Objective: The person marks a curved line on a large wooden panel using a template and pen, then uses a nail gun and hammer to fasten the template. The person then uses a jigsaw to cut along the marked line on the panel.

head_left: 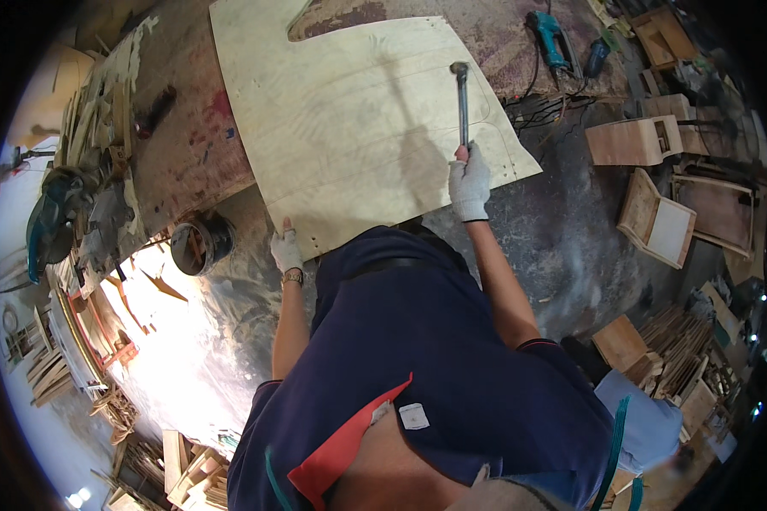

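Note:
A large, pale plywood sheet with a cut-out at its far edge and faint pencil lines lies on the workbench, its near end reaching toward my body. My left hand, in a white knit glove, grips the sheet's near left corner; the thumb shows on top and the other fingers are mostly hidden. In my gloved right hand is a hammer, held by the lower end of its handle. Its head points away from me, above the right part of the sheet. Small dark marks dot the sheet near its edges.
A teal power tool with cables lies at the bench's far right. Left of the sheet runs the stained bench top. A dark bucket stands below it, near a teal saw. Wooden box frames are piled at right.

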The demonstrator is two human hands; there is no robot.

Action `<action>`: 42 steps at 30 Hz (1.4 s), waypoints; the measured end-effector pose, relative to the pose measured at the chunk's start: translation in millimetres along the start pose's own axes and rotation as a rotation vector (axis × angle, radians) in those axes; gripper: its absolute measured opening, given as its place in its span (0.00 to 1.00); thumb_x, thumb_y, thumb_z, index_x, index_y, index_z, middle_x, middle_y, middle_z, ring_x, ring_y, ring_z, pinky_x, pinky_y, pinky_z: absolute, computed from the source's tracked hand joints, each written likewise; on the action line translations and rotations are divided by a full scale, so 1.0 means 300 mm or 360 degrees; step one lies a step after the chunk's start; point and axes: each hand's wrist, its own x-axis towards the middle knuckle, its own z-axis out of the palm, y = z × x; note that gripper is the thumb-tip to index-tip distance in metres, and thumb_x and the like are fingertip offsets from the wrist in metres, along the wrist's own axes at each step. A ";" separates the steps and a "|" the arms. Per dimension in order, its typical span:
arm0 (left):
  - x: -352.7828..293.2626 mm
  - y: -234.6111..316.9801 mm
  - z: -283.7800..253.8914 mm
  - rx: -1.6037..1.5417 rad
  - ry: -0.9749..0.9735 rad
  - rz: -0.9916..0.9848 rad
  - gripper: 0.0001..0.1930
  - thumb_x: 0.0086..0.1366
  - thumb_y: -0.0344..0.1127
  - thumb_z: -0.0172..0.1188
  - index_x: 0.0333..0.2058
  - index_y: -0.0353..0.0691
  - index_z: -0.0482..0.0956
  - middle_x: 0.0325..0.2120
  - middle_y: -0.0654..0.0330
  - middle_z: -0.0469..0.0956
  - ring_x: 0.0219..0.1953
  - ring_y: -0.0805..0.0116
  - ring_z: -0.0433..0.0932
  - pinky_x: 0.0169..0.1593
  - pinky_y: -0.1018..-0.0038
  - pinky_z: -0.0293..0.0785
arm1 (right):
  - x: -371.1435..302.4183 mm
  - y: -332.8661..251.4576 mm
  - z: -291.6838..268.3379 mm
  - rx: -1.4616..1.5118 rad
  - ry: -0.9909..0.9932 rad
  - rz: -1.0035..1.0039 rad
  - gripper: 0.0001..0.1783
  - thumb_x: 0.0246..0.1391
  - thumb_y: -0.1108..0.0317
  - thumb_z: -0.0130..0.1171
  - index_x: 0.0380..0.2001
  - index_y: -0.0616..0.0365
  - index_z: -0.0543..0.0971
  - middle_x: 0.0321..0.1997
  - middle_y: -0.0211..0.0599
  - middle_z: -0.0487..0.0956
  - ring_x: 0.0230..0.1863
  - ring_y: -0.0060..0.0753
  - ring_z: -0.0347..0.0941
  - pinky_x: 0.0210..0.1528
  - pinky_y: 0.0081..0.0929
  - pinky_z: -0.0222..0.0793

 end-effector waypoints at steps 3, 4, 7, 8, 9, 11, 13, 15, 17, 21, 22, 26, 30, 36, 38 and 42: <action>0.043 -0.082 -0.004 0.0125 0.0202 0.0036 0.44 0.66 0.73 0.58 0.53 0.29 0.82 0.47 0.43 0.85 0.50 0.44 0.83 0.55 0.56 0.75 | 0.043 0.027 0.072 -0.0255 -0.0228 0.0034 0.22 0.72 0.52 0.49 0.49 0.63 0.76 0.30 0.65 0.81 0.35 0.71 0.79 0.36 0.62 0.72; 0.062 -0.115 0.008 0.0140 0.0257 0.0053 0.43 0.66 0.73 0.58 0.53 0.30 0.82 0.45 0.44 0.86 0.48 0.45 0.83 0.54 0.56 0.75 | 0.063 0.064 0.099 -0.0288 -0.0266 -0.0002 0.22 0.72 0.51 0.49 0.48 0.63 0.76 0.30 0.66 0.81 0.35 0.71 0.79 0.36 0.62 0.71; -0.014 0.014 -0.014 -0.0008 0.0030 0.0035 0.49 0.64 0.77 0.56 0.56 0.27 0.80 0.49 0.41 0.84 0.53 0.44 0.82 0.57 0.56 0.74 | 0.046 0.059 0.104 -0.0266 -0.0157 0.0014 0.22 0.71 0.52 0.50 0.44 0.64 0.76 0.32 0.68 0.81 0.37 0.73 0.79 0.38 0.63 0.71; -0.018 0.014 -0.024 -0.0035 0.0001 0.0011 0.50 0.64 0.77 0.56 0.57 0.26 0.79 0.50 0.40 0.83 0.54 0.43 0.81 0.58 0.56 0.74 | 0.027 0.018 0.094 -0.0234 -0.0109 0.0052 0.22 0.71 0.52 0.50 0.43 0.64 0.76 0.32 0.68 0.81 0.38 0.74 0.78 0.39 0.63 0.71; -0.018 0.016 -0.031 -0.0062 -0.0031 -0.0011 0.51 0.63 0.77 0.56 0.58 0.24 0.77 0.51 0.39 0.83 0.55 0.43 0.81 0.59 0.56 0.74 | 0.018 -0.002 0.091 -0.0202 -0.0061 0.0092 0.22 0.71 0.51 0.50 0.42 0.64 0.77 0.32 0.69 0.81 0.38 0.74 0.78 0.39 0.63 0.71; -0.012 0.015 -0.019 -0.0039 -0.0053 -0.0016 0.53 0.64 0.77 0.56 0.60 0.22 0.75 0.52 0.37 0.82 0.56 0.43 0.80 0.60 0.56 0.74 | 0.044 0.097 0.121 -0.0212 -0.0163 0.0041 0.23 0.70 0.51 0.50 0.43 0.65 0.77 0.34 0.69 0.81 0.39 0.74 0.78 0.40 0.62 0.71; 0.021 -0.039 -0.003 0.0058 0.0040 -0.0007 0.53 0.64 0.75 0.57 0.61 0.20 0.73 0.53 0.36 0.81 0.56 0.43 0.80 0.60 0.57 0.74 | 0.043 0.125 0.128 -0.0197 -0.0216 0.0019 0.24 0.70 0.51 0.50 0.43 0.65 0.78 0.35 0.69 0.81 0.40 0.74 0.78 0.41 0.62 0.71; 0.039 -0.072 -0.009 0.0051 0.0038 -0.0015 0.52 0.65 0.75 0.57 0.61 0.21 0.73 0.52 0.36 0.81 0.55 0.43 0.80 0.59 0.58 0.75 | 0.029 0.083 0.079 -0.0171 -0.0204 0.0042 0.24 0.70 0.51 0.50 0.42 0.66 0.78 0.36 0.68 0.81 0.41 0.74 0.78 0.41 0.62 0.71; 0.057 -0.101 0.001 0.0058 0.0023 -0.0021 0.52 0.65 0.75 0.58 0.61 0.20 0.73 0.52 0.36 0.82 0.55 0.43 0.80 0.59 0.58 0.75 | -0.037 0.083 0.023 -0.0089 -0.0083 0.0093 0.27 0.70 0.48 0.51 0.41 0.67 0.78 0.34 0.66 0.82 0.40 0.71 0.80 0.41 0.57 0.72; 0.073 -0.141 0.011 -0.0012 0.0055 -0.0002 0.52 0.65 0.74 0.58 0.59 0.19 0.74 0.49 0.35 0.82 0.54 0.42 0.81 0.58 0.58 0.75 | -0.128 0.140 -0.065 0.0070 0.0057 0.0182 0.24 0.70 0.49 0.55 0.40 0.65 0.78 0.26 0.51 0.78 0.28 0.43 0.77 0.33 0.40 0.69; 0.068 -0.134 0.016 -0.0063 0.0075 0.0019 0.52 0.65 0.74 0.58 0.59 0.18 0.74 0.48 0.35 0.82 0.53 0.42 0.81 0.57 0.58 0.75 | -0.145 0.175 -0.082 0.0007 0.0077 0.0167 0.24 0.70 0.49 0.55 0.40 0.64 0.78 0.26 0.51 0.78 0.28 0.43 0.77 0.33 0.40 0.69; 0.030 -0.073 -0.007 0.0104 0.0096 0.0079 0.49 0.66 0.74 0.57 0.54 0.19 0.77 0.45 0.34 0.83 0.49 0.43 0.82 0.54 0.57 0.75 | -0.186 0.133 -0.185 -0.0059 -0.0018 0.0279 0.25 0.70 0.47 0.53 0.45 0.62 0.80 0.28 0.58 0.81 0.32 0.62 0.81 0.33 0.48 0.71; 0.045 -0.075 -0.003 0.0164 0.0114 0.0065 0.47 0.67 0.73 0.57 0.51 0.21 0.79 0.42 0.36 0.83 0.46 0.43 0.82 0.52 0.56 0.75 | -0.270 0.138 -0.227 0.0084 0.0082 0.0151 0.24 0.71 0.48 0.53 0.43 0.63 0.78 0.25 0.58 0.78 0.30 0.66 0.79 0.30 0.49 0.69; 0.081 -0.106 -0.003 0.0092 -0.0002 0.0077 0.47 0.67 0.73 0.56 0.51 0.21 0.79 0.44 0.37 0.84 0.47 0.42 0.82 0.53 0.57 0.74 | -0.307 0.337 -0.124 -0.0265 -0.0340 0.0333 0.27 0.74 0.46 0.47 0.38 0.62 0.77 0.27 0.62 0.78 0.33 0.70 0.78 0.32 0.53 0.69; 0.077 -0.109 -0.011 0.0099 0.0042 0.0074 0.47 0.67 0.73 0.56 0.52 0.21 0.78 0.45 0.38 0.84 0.46 0.43 0.81 0.53 0.57 0.74 | -0.279 0.239 -0.156 -0.0117 -0.0230 0.0291 0.26 0.74 0.47 0.47 0.38 0.61 0.77 0.27 0.62 0.78 0.33 0.71 0.77 0.32 0.55 0.68; 0.088 -0.158 0.027 -0.0024 0.0208 0.0217 0.46 0.68 0.72 0.56 0.51 0.21 0.79 0.41 0.39 0.84 0.42 0.44 0.81 0.52 0.58 0.75 | -0.337 0.271 -0.158 -0.0092 0.0002 0.0121 0.23 0.74 0.48 0.46 0.41 0.59 0.77 0.27 0.61 0.79 0.32 0.72 0.77 0.31 0.58 0.67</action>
